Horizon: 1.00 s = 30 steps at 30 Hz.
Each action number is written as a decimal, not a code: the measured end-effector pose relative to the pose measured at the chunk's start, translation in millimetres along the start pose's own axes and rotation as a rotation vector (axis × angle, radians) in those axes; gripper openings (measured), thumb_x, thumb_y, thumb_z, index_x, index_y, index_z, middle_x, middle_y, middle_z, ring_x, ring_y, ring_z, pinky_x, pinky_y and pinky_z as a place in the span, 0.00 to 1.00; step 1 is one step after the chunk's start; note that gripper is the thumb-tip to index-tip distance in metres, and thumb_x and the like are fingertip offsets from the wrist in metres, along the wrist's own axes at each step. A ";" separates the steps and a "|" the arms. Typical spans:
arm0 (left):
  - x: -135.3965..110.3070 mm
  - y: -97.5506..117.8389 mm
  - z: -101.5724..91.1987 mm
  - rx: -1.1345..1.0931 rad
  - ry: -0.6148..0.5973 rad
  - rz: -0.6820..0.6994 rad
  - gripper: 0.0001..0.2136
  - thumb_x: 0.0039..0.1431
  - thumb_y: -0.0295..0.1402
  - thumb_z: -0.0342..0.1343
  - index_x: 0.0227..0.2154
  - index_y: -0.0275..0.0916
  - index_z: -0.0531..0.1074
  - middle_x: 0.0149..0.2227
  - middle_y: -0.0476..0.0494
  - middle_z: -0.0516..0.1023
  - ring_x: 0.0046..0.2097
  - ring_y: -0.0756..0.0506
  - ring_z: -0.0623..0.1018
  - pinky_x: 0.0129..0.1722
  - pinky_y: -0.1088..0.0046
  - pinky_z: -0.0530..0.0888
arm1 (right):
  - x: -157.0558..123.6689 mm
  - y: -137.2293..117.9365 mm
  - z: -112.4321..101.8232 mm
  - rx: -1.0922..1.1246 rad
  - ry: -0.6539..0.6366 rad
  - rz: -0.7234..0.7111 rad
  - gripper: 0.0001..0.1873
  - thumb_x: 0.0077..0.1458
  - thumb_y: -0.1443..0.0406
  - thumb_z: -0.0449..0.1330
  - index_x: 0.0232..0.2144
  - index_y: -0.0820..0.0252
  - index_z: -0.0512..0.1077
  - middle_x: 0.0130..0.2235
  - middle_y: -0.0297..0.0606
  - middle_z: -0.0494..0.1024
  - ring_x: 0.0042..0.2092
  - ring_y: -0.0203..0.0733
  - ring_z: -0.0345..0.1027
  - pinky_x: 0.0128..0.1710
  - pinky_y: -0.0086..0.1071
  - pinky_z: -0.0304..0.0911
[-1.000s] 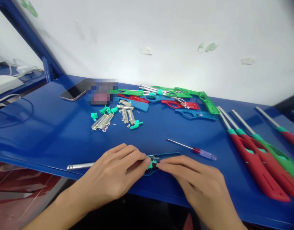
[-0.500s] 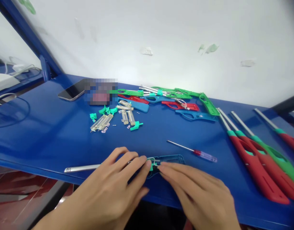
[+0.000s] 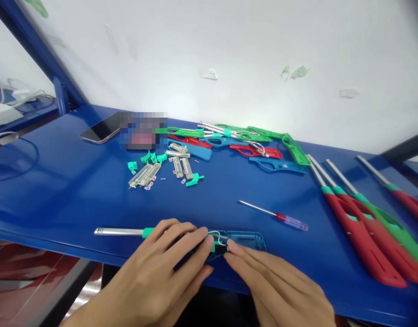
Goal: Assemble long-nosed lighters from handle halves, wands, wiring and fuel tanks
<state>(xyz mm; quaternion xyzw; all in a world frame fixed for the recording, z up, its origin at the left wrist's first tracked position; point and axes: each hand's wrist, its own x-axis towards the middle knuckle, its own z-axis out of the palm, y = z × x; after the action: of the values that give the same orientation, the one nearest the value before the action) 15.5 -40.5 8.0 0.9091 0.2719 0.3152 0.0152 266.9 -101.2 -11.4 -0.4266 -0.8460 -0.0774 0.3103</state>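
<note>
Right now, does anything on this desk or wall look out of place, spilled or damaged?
Tiny pale pieces lie scattered loose around the clear tubes, which looks untidy. On the wall, torn-looking scraps stand out as blemishes. The open blue shell in front is partly hidden, so I cannot judge it. I see no spill.

- Lower centre: left hand (image 3: 161, 268) curls over open blue casing (image 3: 248, 238); metal tube (image 3: 118, 232) projects to frame left.
- Just right: right hand (image 3: 280, 281), thumb and fingertip pinching small dark part (image 3: 221, 249); white wire (image 3: 216, 233) loops above.
- Right of centre: screwdriver (image 3: 292, 222), tip leftward.
- Right edge: red and green lighters (image 3: 364, 245).
- Left of centre: clear cartridges (image 3: 187, 168), teal pieces (image 3: 194, 180).
- Upper left: phone (image 3: 102, 128), flat on blue table (image 3: 110, 200).
</note>
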 end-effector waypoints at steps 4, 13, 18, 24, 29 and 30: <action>0.6 -3.6 -2.1 -0.052 0.011 -0.018 0.13 0.81 0.28 0.51 0.50 0.37 0.82 0.48 0.48 0.87 0.49 0.45 0.82 0.58 0.65 0.70 | 0.1 -1.8 -0.3 0.014 -0.007 -0.007 0.17 0.78 0.66 0.55 0.54 0.60 0.84 0.55 0.38 0.88 0.54 0.41 0.86 0.58 0.25 0.77; -7.0 -5.5 -2.6 -0.035 -0.006 -0.015 0.11 0.80 0.27 0.53 0.49 0.37 0.82 0.49 0.45 0.87 0.50 0.44 0.82 0.55 0.64 0.75 | -3.1 -4.7 3.7 -0.012 -0.010 0.011 0.22 0.72 0.77 0.52 0.58 0.61 0.80 0.58 0.33 0.87 0.54 0.37 0.86 0.58 0.24 0.76; -7.2 -5.4 0.3 -0.046 0.004 -0.022 0.10 0.79 0.27 0.54 0.50 0.36 0.82 0.49 0.43 0.86 0.51 0.43 0.81 0.55 0.63 0.75 | -0.8 -9.1 9.2 0.037 0.107 0.163 0.16 0.72 0.75 0.60 0.55 0.61 0.81 0.51 0.34 0.90 0.49 0.34 0.88 0.57 0.22 0.76; -6.5 -4.7 1.6 -0.021 -0.012 -0.014 0.10 0.79 0.28 0.54 0.49 0.36 0.82 0.48 0.42 0.86 0.49 0.43 0.82 0.54 0.64 0.76 | 8.2 -10.4 1.1 0.013 0.104 0.170 0.12 0.74 0.70 0.61 0.46 0.55 0.87 0.49 0.34 0.91 0.43 0.38 0.89 0.48 0.24 0.81; -6.0 -4.3 1.2 -0.003 -0.019 -0.012 0.10 0.79 0.28 0.54 0.49 0.37 0.82 0.48 0.41 0.86 0.49 0.42 0.82 0.53 0.63 0.77 | -0.9 -14.7 14.5 0.012 0.189 0.209 0.19 0.72 0.75 0.57 0.49 0.54 0.86 0.48 0.32 0.91 0.45 0.37 0.88 0.49 0.26 0.80; -5.8 -4.5 0.9 -0.005 -0.019 -0.010 0.10 0.78 0.27 0.54 0.49 0.37 0.82 0.47 0.41 0.86 0.48 0.42 0.82 0.52 0.62 0.77 | -3.1 -16.1 18.5 0.013 0.208 0.226 0.19 0.72 0.76 0.57 0.49 0.54 0.86 0.49 0.32 0.91 0.45 0.37 0.88 0.49 0.27 0.79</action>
<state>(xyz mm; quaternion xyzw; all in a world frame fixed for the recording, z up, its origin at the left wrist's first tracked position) 10.0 -39.5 3.2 0.9107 0.2755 0.3071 0.0215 247.4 -106.1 -25.8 -0.5068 -0.7564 -0.0803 0.4057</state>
